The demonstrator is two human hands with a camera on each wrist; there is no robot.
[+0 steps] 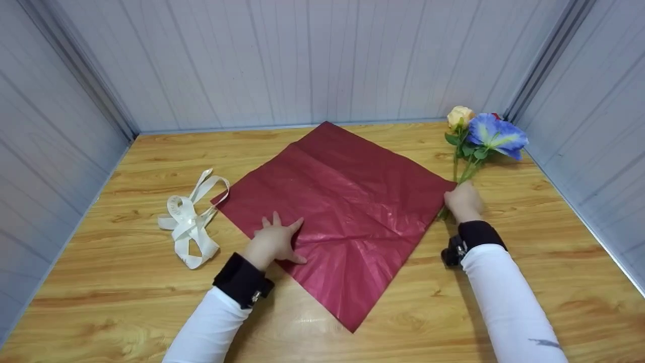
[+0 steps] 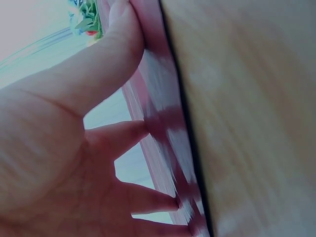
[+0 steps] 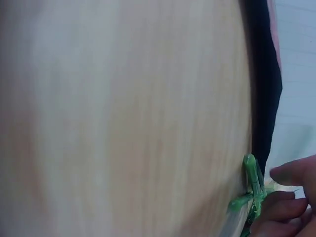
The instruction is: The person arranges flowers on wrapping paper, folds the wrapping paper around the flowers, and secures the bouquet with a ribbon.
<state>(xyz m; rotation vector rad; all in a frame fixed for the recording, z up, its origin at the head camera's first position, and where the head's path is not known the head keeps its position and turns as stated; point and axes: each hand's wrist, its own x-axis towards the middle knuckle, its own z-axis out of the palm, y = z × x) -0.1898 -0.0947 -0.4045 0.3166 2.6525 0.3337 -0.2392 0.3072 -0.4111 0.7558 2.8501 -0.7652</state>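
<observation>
A dark red sheet of wrapping paper (image 1: 342,201) lies spread on the table, one corner toward the person. My left hand (image 1: 274,243) rests on its left front edge with fingers spread; in the left wrist view, the fingertips (image 2: 173,202) touch the paper. At the paper's right corner, my right hand (image 1: 464,200) is curled round the stems of several flowers. Among these are a blue bloom (image 1: 496,136) and a cream one (image 1: 459,117), with a bit of red behind. Green stem ends (image 3: 253,190) stick out beside the curled fingers in the right wrist view.
Left of the paper lies a loosely looped white ribbon (image 1: 189,219), one loop touching the paper's left corner. The wood-grain table (image 1: 126,292) is bounded by pale panel walls (image 1: 282,60) at the back and both sides. The blooms lie near the right wall.
</observation>
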